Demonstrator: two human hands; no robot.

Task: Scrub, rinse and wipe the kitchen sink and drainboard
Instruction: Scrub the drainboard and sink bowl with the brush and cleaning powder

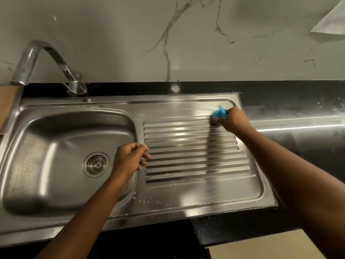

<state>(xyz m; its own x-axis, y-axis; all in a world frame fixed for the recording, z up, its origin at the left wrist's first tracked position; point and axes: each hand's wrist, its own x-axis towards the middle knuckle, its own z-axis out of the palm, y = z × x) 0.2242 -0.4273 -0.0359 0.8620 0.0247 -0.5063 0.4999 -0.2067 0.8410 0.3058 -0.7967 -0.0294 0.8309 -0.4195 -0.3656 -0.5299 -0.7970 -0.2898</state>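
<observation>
Hands: two. The right hand (233,118) grips one blue scrubber (220,113). The left hand (128,159) is loosely curled, holds nothing and rests at the basin's 3 o'clock rim.
Scrubber: on the drainboard (186,193), at its 1 o'clock corner.
Basin: one basin (46,146), one drain (97,164), one tap (43,58) at 11 o'clock.
Droplets: scattered along the drainboard's 6 o'clock edge.

The light is dim and greyish, falling from above. The drainboard (196,146) carries pale glare along its ridges and flat front margin, and a dark shadow band crosses the ridges right of its middle. Right of the drainboard a thin bright streak lies on the black bench (289,101). Left of the drainboard the tap (37,58) looks soft and smeared. Toward the frame's corners beyond the drainboard, straight edges bow from wide-angle distortion.
</observation>
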